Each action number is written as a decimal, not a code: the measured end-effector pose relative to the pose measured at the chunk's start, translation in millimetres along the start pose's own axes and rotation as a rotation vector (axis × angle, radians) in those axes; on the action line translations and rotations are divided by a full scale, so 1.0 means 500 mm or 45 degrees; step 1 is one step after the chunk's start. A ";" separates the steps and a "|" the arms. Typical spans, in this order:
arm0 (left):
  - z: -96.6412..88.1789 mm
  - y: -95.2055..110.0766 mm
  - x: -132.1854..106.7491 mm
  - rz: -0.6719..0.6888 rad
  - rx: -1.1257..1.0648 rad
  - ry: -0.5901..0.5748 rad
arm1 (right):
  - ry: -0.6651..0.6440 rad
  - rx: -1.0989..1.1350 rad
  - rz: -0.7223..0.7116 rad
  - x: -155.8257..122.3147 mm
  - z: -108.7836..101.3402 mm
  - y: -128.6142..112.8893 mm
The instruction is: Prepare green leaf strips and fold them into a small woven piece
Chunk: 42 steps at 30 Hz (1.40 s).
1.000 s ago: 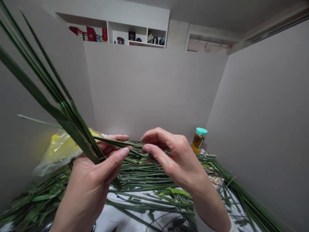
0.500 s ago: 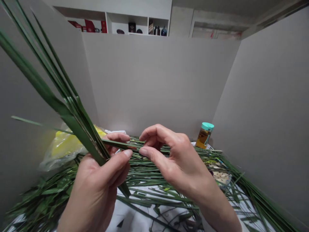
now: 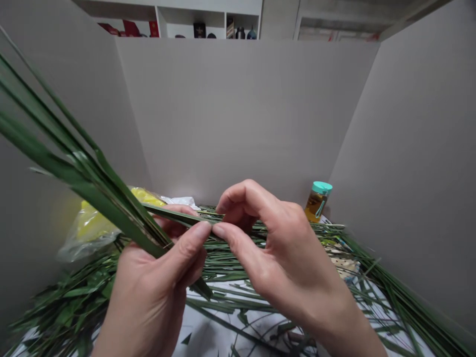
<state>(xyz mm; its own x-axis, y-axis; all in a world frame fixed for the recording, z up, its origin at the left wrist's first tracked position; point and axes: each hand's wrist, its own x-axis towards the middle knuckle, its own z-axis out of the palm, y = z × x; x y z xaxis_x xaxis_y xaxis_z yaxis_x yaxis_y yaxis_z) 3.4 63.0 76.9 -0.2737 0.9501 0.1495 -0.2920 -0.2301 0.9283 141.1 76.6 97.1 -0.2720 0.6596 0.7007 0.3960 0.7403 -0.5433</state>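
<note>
A bundle of long green leaf blades [image 3: 107,198] rises from my left hand [image 3: 159,277] toward the upper left. The fingers of that hand are closed round its lower part, and the cut ends poke out below. One narrow leaf strip [image 3: 174,214] lies crosswise behind the bundle, running toward my right hand [image 3: 267,248]. My left thumb presses near the strip's end. Against it, my right thumb and curled fingers meet in a pinch at the strip's tip, which is mostly hidden by the fingertips.
Many green leaves [image 3: 230,270] lie across the white table [image 3: 201,322]. A leaf pile [image 3: 70,297] is at the left, beside a clear plastic bag [image 3: 89,228] with yellow contents. A teal-lidded bottle [image 3: 318,202] stands at the back right. Grey partitions [image 3: 238,119] enclose three sides.
The bundle has tilted further left and lower. My left thumb and right fingertips have come together at the strip's end. The view has shifted slightly.
</note>
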 end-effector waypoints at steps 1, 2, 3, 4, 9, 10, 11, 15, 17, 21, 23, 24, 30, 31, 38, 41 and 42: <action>-0.003 -0.003 -0.001 0.050 0.011 -0.013 | 0.010 -0.001 -0.001 -0.002 -0.002 -0.003; -0.006 -0.005 -0.001 0.096 0.011 -0.026 | 0.019 0.006 -0.002 -0.004 -0.003 -0.006; -0.009 -0.006 -0.002 0.133 0.011 -0.033 | 0.025 0.016 -0.003 -0.005 -0.005 -0.008; -0.011 -0.006 -0.002 0.166 0.026 -0.020 | 0.031 0.025 -0.007 -0.006 -0.006 -0.010; -0.009 0.007 -0.003 0.174 0.049 0.045 | 0.053 0.025 -0.018 -0.007 -0.012 -0.015; -0.008 0.011 -0.002 0.154 0.024 0.050 | 0.055 0.020 -0.017 -0.007 -0.014 -0.015; -0.006 0.015 0.000 0.133 0.001 0.057 | 0.056 0.017 -0.018 -0.006 -0.015 -0.015; -0.004 0.026 0.009 0.100 -0.056 0.084 | 0.044 -0.001 -0.018 -0.004 -0.020 -0.015; -0.007 0.025 0.010 0.109 -0.068 0.090 | 0.038 -0.012 -0.021 -0.004 -0.022 -0.015; -0.016 0.011 0.000 0.174 -0.084 0.069 | 0.028 -0.006 -0.028 -0.003 -0.025 -0.015; -0.018 0.005 -0.007 0.205 -0.103 0.016 | 0.028 -0.005 -0.039 -0.002 -0.025 -0.015; -0.019 0.002 -0.009 0.217 -0.109 -0.013 | 0.031 -0.007 -0.046 -0.001 -0.026 -0.015; -0.015 0.006 -0.012 0.247 -0.104 0.011 | 0.066 -0.009 -0.064 -0.001 -0.026 -0.016; -0.015 0.008 -0.012 0.240 -0.109 0.018 | 0.070 -0.011 -0.065 0.000 -0.026 -0.015; -0.016 0.012 -0.007 0.202 -0.141 0.063 | 0.018 -0.126 -0.085 -0.003 -0.022 -0.004; -0.012 0.013 -0.007 0.245 -0.141 0.085 | -0.006 -0.146 -0.102 -0.006 -0.019 0.001; -0.010 0.012 -0.008 0.255 -0.140 0.069 | -0.013 -0.145 -0.105 -0.006 -0.018 0.002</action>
<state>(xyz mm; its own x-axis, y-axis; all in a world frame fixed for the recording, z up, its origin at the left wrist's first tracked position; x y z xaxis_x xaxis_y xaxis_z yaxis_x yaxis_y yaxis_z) -2.1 56.7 80.3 -0.3840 0.8712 0.3058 -0.3244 -0.4374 0.8387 150.4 74.0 98.5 -0.3162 0.5991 0.7356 0.4687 0.7728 -0.4279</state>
